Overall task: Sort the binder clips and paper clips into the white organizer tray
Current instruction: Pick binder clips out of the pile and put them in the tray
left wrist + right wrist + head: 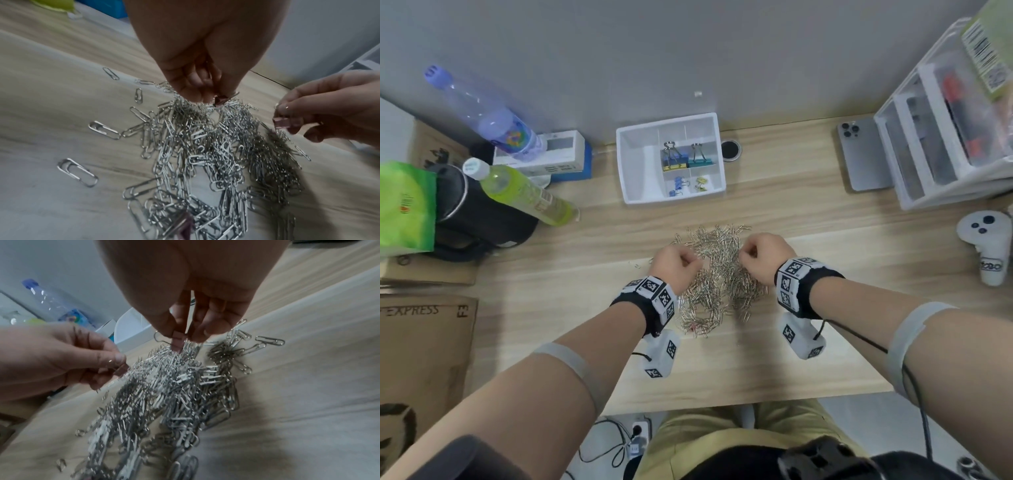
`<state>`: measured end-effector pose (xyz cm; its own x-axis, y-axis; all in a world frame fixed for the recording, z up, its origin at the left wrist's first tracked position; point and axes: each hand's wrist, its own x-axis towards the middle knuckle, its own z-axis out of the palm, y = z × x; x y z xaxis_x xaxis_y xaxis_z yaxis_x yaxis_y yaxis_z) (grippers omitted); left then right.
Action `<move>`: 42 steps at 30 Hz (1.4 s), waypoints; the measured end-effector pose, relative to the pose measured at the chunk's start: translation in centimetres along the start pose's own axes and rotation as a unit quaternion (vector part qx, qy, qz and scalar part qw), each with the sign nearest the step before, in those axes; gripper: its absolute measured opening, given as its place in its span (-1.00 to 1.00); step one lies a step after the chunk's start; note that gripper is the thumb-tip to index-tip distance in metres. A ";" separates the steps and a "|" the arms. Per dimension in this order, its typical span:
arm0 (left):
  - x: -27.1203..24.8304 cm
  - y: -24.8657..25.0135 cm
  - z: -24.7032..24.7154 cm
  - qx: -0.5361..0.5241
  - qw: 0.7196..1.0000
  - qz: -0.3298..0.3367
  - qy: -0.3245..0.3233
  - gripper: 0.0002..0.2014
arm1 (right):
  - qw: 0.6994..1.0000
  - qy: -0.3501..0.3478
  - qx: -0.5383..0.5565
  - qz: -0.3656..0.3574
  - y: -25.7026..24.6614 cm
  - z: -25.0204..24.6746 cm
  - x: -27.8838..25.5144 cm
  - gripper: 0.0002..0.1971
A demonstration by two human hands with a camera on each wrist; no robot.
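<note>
We have both hands low over the paper clips (717,274), a loose heap mid-desk. Right hand (763,255) pinches a small pink binder clip (282,123) with curled fingers; left hand (676,263) pinches another small pinkish clip (221,99) (blurred, type unclear). Risk: tangled paper clips ride up with the lift and scatter. White organizer tray (640,164) sits behind the heap, well apart; path there open, bottles (524,192) far left.

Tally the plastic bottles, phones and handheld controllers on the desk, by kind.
Plastic bottles: 2, one clear, one green
Phone: 1
Controller: 1
Total: 4
</note>
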<state>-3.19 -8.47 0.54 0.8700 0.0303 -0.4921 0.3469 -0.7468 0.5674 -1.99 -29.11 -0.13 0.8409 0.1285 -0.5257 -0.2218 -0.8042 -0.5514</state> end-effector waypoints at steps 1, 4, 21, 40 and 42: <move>0.0 0.0 -0.3 0.011 1.000 -0.008 0.005 -0.78 | 0.998 -0.019 0.044 0.027 -0.2 -0.3 0.0 -0.87; 0.0 -0.1 -0.7 -0.044 0.998 -0.051 -0.018 -0.84 | 0.954 -0.108 0.253 0.123 -0.7 -0.7 -0.2 -0.89; -1.9 -2.3 -1.3 0.146 0.958 -0.032 -0.246 -0.74 | 0.873 -0.182 0.410 0.192 -1.8 0.3 -1.0 -0.71; -1.6 -0.1 0.3 0.293 0.897 -0.011 -0.332 -0.78 | 0.911 -0.112 0.346 0.194 -0.2 -0.4 -0.6 -0.78; -1.5 0.0 -0.7 0.231 0.910 -0.017 -0.343 -0.79 | 0.908 -0.125 0.344 0.202 -0.5 -0.4 -0.5 -0.80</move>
<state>-4.25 -8.03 1.78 0.3825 -0.2458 -0.8907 0.0466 -0.9576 0.2843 -2.06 -29.02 0.68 0.5023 0.1000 -0.8589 -0.8159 -0.2739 -0.5091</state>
